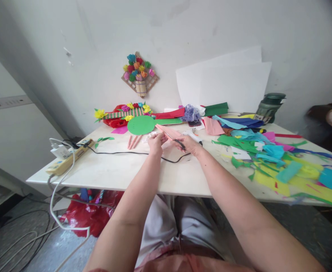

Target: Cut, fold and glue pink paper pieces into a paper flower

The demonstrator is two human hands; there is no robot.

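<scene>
Pink paper (170, 133) between both hands, mid-table

Your left hand (156, 143) pinches one end of a pink paper strip (168, 133), and your right hand (189, 144) grips a pair of scissors (179, 143) whose blades meet that strip. Both hands hover over the white table (111, 172), just above a black cable (132, 153) running across it. A green paper circle (141, 125) lies just beyond your hands. Coloured paper scraps (279, 162) spread across the right side. A power strip (69, 158) sits at the left edge, and a paper flower wall piece (139, 73) hangs on the wall behind.
</scene>
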